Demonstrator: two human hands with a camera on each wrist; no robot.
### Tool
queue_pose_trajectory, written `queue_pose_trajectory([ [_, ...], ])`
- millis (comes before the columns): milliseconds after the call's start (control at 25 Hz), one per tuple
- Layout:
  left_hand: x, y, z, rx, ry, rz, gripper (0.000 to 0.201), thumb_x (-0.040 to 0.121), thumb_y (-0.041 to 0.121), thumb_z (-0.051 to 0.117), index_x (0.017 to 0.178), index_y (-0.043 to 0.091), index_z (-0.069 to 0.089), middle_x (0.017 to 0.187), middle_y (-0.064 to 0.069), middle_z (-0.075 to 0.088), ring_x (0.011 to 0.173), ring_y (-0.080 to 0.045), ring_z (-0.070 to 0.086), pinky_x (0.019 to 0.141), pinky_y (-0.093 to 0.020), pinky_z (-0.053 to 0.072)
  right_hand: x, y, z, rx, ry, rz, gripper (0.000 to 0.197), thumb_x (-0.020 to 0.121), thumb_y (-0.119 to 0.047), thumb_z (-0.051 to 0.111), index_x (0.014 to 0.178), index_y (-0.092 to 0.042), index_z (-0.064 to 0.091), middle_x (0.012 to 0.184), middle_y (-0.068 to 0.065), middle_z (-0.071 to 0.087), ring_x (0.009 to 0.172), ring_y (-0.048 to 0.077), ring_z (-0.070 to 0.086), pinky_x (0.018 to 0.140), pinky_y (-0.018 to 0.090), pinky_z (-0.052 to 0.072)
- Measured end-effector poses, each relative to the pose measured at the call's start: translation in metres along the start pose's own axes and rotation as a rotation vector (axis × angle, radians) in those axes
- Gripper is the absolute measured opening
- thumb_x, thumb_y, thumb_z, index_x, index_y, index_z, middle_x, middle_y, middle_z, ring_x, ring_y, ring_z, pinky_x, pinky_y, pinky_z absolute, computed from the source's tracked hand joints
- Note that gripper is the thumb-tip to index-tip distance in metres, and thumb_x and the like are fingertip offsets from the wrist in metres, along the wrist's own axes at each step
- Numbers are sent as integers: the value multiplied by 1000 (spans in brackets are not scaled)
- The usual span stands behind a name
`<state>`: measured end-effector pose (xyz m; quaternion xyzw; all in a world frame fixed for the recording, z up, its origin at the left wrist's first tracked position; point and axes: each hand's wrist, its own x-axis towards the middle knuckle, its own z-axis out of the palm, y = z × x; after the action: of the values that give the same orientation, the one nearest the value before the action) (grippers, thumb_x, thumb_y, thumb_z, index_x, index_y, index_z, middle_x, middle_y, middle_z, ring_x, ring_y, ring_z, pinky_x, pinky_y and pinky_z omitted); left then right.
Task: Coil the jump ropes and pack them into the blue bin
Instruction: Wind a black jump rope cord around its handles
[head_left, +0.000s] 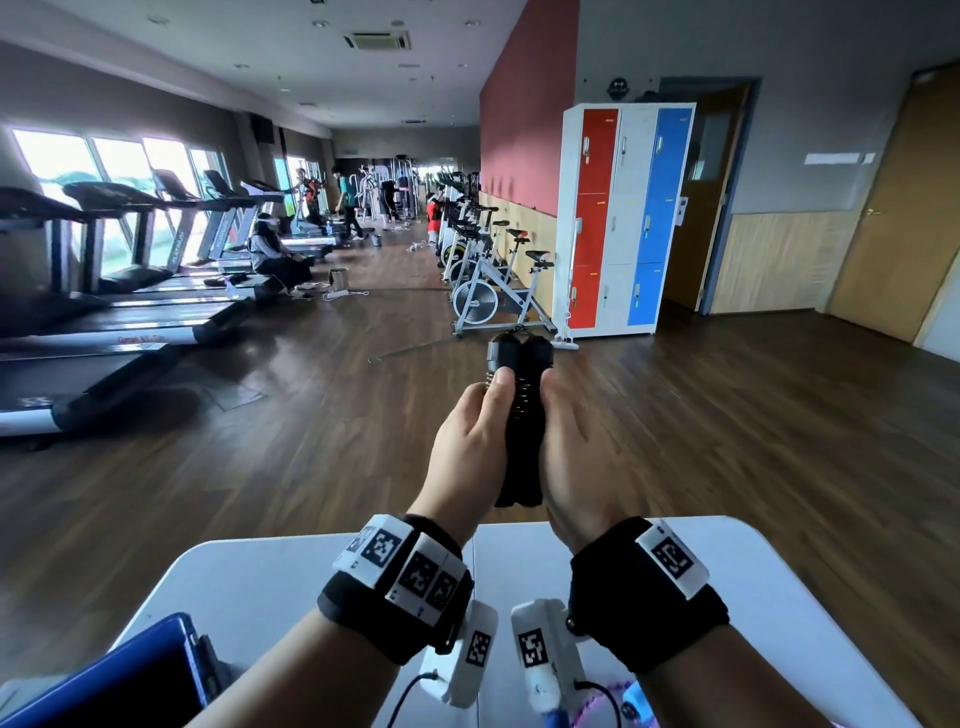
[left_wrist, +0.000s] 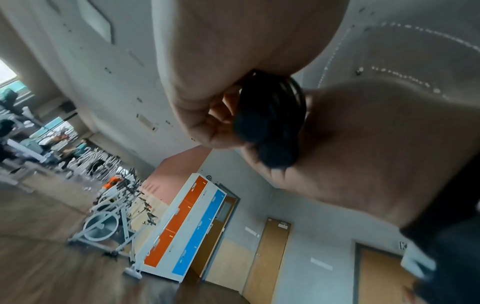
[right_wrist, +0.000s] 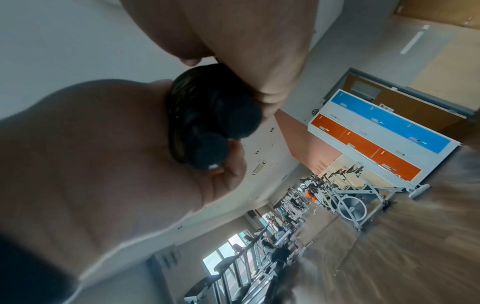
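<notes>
- While raised above the far edge of the white table (head_left: 270, 582), held between both hands: a black jump rope (head_left: 519, 410), its two handles side by side and upright, handle tops pointing away toward the gym floor.
- Left hand (head_left: 470, 441): fingers curled round the left handle, thumb (head_left: 500, 384) pressed up along its front beside a metal spring.
- Right hand (head_left: 576, 447): pressed against the right side of the bundle, palm inward; fingers hidden behind the handles in the head view, seen wrapped round them in the right wrist view (right_wrist: 259, 67).
- Seen from the left wrist: black cord loops (left_wrist: 288, 96) bunched against the handles (left_wrist: 262, 125), squeezed between the two palms.
- Blue bin (head_left: 130, 680): at the near left corner of the table, well apart from the rope, partly cut off by the frame edge.
- Glimpsed at the bottom edge under the right wrist: a pink and blue item (head_left: 623, 701), too cropped to identify.
- Behind, across the wooden floor: lockers (head_left: 623, 218) in red, white and blue, exercise bikes (head_left: 498, 291), treadmills (head_left: 104, 291).
</notes>
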<state>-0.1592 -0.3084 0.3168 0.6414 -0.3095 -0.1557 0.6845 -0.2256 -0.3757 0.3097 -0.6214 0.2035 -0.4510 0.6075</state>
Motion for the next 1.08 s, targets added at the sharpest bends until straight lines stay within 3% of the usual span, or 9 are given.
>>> queue_pose_trajectory([
  [120,2,-5,2,54,68,37,64,78,81,42,86,21,63,84,1,70,84,-25,67,87,-57,55,-4,0,-1,-194,13,-128,50,104,-50,34,87,-26,74,81,-9,75,80,-3,69,76,31,51],
  [280,8,-18,3,-3,63,73,74,81,87,39,94,20,70,95,-5,75,97,-32,69,92,-59,52,1,12,1,-338,55,-286,54,100,-53,28,93,-18,69,84,-3,74,81,17,71,74,44,56],
  [560,4,-27,1,-103,80,-6,73,81,81,43,94,17,74,98,-15,76,101,-39,70,93,-62,52,-4,21,3,-457,72,-345,50,97,-58,27,80,-26,61,73,-5,68,68,17,66,62,45,53],
  [640,3,-25,-2,-135,65,-36,71,81,78,46,96,15,74,99,-18,75,100,-40,71,92,-63,53,-5,30,5,-374,48,-276,49,95,-60,31,79,-27,63,76,-2,70,73,17,69,67,47,55],
  [760,1,-25,-6,-224,14,-51,65,93,66,50,103,6,73,103,-29,71,93,-43,71,88,-69,52,-4,31,-7,95,-71,68,49,100,-57,38,99,-24,75,96,-2,76,91,16,72,84,46,57],
  [880,-1,-21,-12,-325,-26,-88,66,100,61,46,108,1,72,105,-33,70,94,-53,68,84,-71,53,-7,23,-18,181,-280,163,39,105,-41,38,108,-26,74,95,-2,72,85,13,64,74,34,51],
  [960,1,-24,-10,-309,42,-93,61,99,63,44,99,12,75,107,-29,70,93,-43,70,86,-61,57,-8,23,-16,233,-375,205,41,104,-45,40,109,-23,74,99,4,73,88,17,69,74,39,57],
  [1000,4,-28,-10,-244,102,-74,54,98,66,44,94,22,76,113,-23,68,100,-37,69,92,-58,56,-8,26,-14,304,-428,244,45,103,-48,40,115,-21,73,110,10,74,98,23,71,84,48,59],
  [1080,7,-34,-12,-59,222,11,42,100,62,42,83,39,73,110,-3,67,113,-25,63,103,-52,48,-11,24,-9,395,-516,310,51,97,-53,45,124,-17,69,122,18,70,106,31,69,92,59,54],
])
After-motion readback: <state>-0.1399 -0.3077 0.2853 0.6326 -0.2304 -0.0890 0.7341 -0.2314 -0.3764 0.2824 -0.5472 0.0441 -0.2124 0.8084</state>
